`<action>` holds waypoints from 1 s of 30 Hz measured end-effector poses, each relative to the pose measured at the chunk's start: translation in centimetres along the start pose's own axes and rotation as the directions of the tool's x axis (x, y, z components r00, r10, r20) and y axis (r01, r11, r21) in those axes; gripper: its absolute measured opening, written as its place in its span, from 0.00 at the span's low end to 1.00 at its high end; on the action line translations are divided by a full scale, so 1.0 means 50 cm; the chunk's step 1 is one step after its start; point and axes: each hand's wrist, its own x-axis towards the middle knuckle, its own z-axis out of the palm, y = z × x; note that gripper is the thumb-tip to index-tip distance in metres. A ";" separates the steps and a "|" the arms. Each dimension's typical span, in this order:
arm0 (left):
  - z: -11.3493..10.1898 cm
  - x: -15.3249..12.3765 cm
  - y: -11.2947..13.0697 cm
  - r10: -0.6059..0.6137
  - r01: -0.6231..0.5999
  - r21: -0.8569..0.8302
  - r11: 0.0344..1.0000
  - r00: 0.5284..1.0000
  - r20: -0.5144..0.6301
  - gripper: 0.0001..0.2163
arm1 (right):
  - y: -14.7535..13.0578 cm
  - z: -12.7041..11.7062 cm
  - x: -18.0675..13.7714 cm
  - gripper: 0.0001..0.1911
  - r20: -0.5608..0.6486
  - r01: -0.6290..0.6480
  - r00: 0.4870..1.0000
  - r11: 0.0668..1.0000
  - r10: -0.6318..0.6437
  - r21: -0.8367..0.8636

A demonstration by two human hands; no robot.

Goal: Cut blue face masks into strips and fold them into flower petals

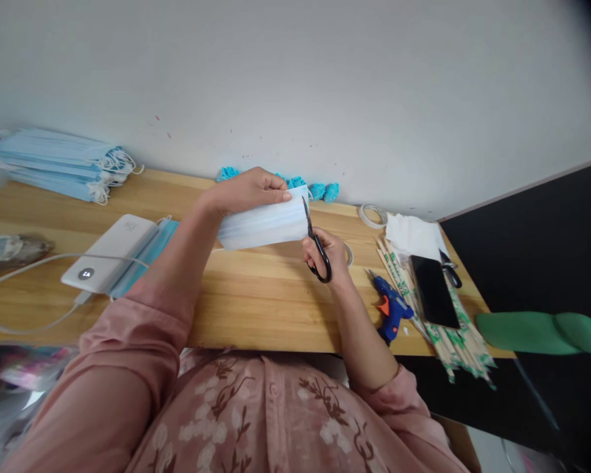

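My left hand (249,190) grips a pale blue face mask (263,226) from above, holding it flat over the middle of the wooden table (256,302). My right hand (325,253) is closed through the black handles of a pair of scissors (316,244). The blades point up and meet the mask's right edge. Behind the mask, against the wall, lie small bright blue pieces (322,190).
A stack of blue masks (59,164) sits at the back left. A white power bank (111,253) with cable lies on another mask. To the right are a blue glue gun (391,305), a black phone (433,291), wooden sticks (453,341), tape roll (373,215) and white tissue (414,235).
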 end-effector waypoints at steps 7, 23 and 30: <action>-0.001 -0.005 0.006 -0.007 0.008 -0.014 1.000 1.000 0.010 0.15 | 0.012 -0.006 -0.001 0.28 0.100 0.053 0.993 0.998 -0.057 0.041; -0.001 -0.005 0.009 0.001 -0.001 -0.004 1.000 1.000 0.006 0.15 | 0.009 -0.009 -0.003 0.30 0.131 0.077 0.988 0.995 -0.084 0.058; -0.001 -0.004 0.005 0.025 -0.025 0.004 1.000 1.000 0.008 0.15 | 0.001 -0.010 -0.003 0.31 0.130 0.057 0.989 0.997 -0.064 0.056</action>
